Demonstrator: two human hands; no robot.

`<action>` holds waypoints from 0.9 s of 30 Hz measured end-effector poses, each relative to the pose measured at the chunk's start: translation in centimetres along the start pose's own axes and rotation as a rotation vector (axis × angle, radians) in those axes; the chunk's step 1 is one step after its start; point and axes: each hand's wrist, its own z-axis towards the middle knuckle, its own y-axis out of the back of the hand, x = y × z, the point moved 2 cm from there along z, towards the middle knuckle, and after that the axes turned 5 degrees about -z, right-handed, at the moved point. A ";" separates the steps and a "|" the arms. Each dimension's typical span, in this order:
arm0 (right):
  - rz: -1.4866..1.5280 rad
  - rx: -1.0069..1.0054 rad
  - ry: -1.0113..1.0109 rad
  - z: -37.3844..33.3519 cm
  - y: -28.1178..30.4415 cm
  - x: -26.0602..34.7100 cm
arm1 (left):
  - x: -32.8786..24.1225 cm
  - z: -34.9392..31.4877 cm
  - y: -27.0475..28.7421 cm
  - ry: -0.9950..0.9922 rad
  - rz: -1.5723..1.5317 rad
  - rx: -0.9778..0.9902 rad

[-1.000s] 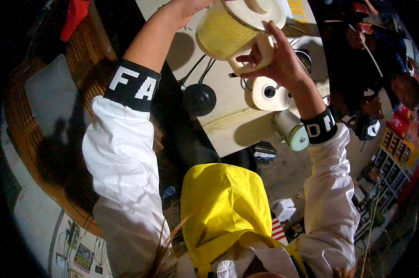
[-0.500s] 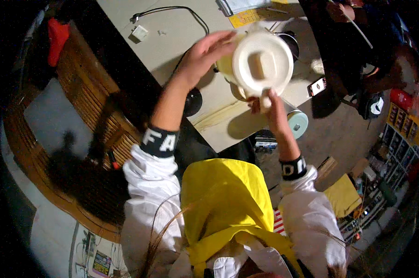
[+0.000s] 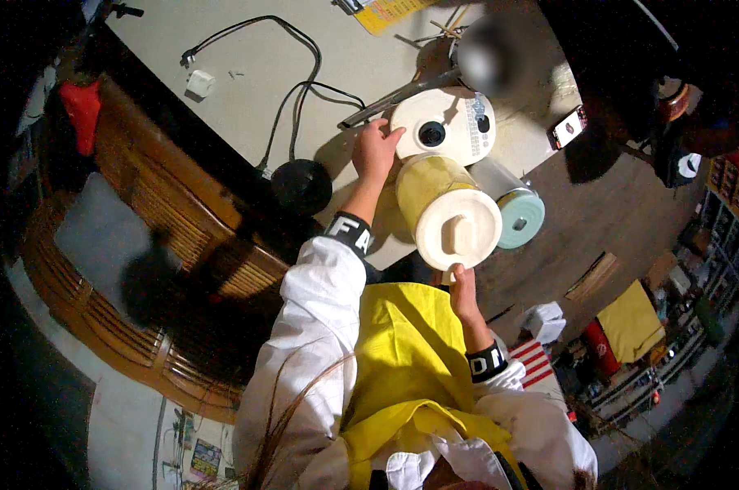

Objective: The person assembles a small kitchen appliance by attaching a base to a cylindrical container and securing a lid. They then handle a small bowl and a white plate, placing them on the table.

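Observation:
A clear, yellowish blender jug [image 3: 435,184] with a round cream lid [image 3: 459,233] is tilted toward me at the table's near edge. My right hand [image 3: 466,298] is closed round its handle, just below the lid. On the table behind the jug is the white blender base [image 3: 459,114], its dark round coupling uncovered. My left hand [image 3: 376,153] grips the left edge of this base with thumb and fingers. A clear container with a mint-green lid [image 3: 522,220] lies right of the jug, close to the table's edge.
Black cables [image 3: 292,90], a white plug adapter [image 3: 199,84] and a black round object [image 3: 301,186] lie left on the table [image 3: 165,33]. A pan [image 3: 484,57] stands behind the base, its handle pointing left. A phone [image 3: 569,128] lies at right. A wooden bench [image 3: 198,220] flanks the left side.
My right hand has brought the lidded jug down and toward me, baring the base. My left hand has left the jug's side and taken hold of the base's edge.

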 end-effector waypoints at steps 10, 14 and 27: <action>0.087 0.013 0.076 3.6 -0.6 1.1 | 3.6 3.2 -1.9 0.051 -0.039 -0.059; -0.066 0.074 0.120 5.8 -0.3 1.5 | 7.0 2.7 -0.1 0.128 -0.318 0.000; 0.252 0.009 0.039 8.8 0.2 -0.4 | 11.8 -32.8 15.5 0.254 0.269 0.944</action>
